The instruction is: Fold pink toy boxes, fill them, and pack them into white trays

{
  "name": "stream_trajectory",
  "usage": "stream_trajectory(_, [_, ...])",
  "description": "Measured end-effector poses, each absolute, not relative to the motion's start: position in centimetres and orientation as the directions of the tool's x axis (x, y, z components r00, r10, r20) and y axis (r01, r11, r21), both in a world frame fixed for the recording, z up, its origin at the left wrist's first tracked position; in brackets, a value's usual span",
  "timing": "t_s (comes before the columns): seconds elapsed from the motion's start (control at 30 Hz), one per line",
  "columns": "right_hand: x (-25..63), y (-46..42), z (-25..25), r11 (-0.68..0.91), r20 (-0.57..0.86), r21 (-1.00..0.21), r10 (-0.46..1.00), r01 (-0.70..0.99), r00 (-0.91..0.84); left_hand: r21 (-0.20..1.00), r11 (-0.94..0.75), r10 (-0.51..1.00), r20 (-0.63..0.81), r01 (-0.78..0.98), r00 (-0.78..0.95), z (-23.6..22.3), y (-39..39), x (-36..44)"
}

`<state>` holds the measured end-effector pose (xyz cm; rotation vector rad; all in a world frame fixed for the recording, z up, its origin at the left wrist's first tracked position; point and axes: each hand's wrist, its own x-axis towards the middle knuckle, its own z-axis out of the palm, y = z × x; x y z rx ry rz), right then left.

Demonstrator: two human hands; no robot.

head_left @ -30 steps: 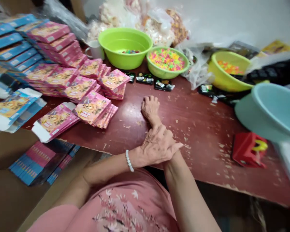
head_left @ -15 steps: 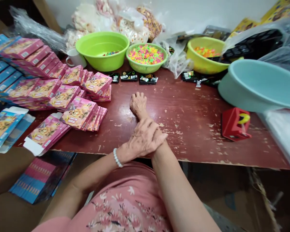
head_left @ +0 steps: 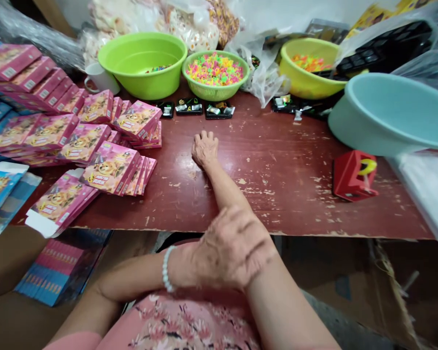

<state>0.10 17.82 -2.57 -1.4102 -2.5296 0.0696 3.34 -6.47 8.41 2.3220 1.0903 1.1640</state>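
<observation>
My right hand (head_left: pixel 205 148) rests on the worn red table (head_left: pixel 277 194), its fingers curled in a loose fist with nothing visible in them. My left hand (head_left: pixel 233 248), with a white bead bracelet at the wrist, is wrapped round my right forearm near the table's front edge. Fanned stacks of flat pink cartons (head_left: pixel 109 167) lie just left of my right hand. Three small black trays (head_left: pixel 190 107) with little pieces sit a little beyond it.
At the back stand a large green basin (head_left: pixel 142 63), a green basket of bright beads (head_left: pixel 215 73) and a yellow basin (head_left: pixel 310 70). A pale blue basin (head_left: pixel 390 114) and a red box (head_left: pixel 354 175) are on the right. Blue cartons (head_left: pixel 0 189) lie far left.
My left hand has slid back along my right forearm from near the wrist toward the elbow. My right hand has stayed on the table. The view has tilted and shifted right.
</observation>
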Motion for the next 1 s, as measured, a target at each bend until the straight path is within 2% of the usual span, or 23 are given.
stream_trajectory(0.13, [0.2,17.3,-2.5,0.529,0.199,-0.156,0.844,0.834,-0.498,0.562,-0.465,0.866,0.449,0.684,0.221,5.3,-0.7,1.6])
stream_trajectory(0.23, [0.3,17.2,-2.5,0.537,0.204,-0.158,0.839,0.829,-0.505,0.533,-0.375,0.895,0.421,0.759,0.146,4.4,0.9,1.0])
stream_trajectory(0.33, [0.2,17.5,-2.6,0.532,0.201,-0.17,0.843,0.83,-0.499,0.527,-0.427,0.88,0.428,0.735,0.204,5.5,-1.1,1.7])
stream_trajectory(0.47, [0.1,17.8,-2.7,0.535,0.199,-0.19,0.842,0.823,-0.501,0.575,-0.53,0.841,0.45,0.623,0.3,8.5,-5.9,3.3])
stream_trajectory(0.63, [0.1,17.9,-3.1,0.538,0.23,-0.179,0.837,0.824,-0.496,0.576,-0.69,0.723,0.57,0.438,0.389,9.4,-7.4,3.9])
stream_trajectory(0.73, [0.1,17.7,-3.1,0.532,0.253,-0.164,0.836,0.831,-0.486,0.52,-0.675,0.732,0.562,0.523,0.385,7.5,-4.3,3.1])
stream_trajectory(0.87, [0.2,17.3,-3.0,0.531,0.269,-0.146,0.833,0.835,-0.483,0.489,-0.497,0.845,0.463,0.717,0.269,4.6,0.2,1.4])
stream_trajectory(1.0, [0.2,17.4,-3.1,0.539,0.285,-0.153,0.827,0.828,-0.485,0.49,-0.452,0.857,0.47,0.746,0.21,4.5,-0.1,1.4])
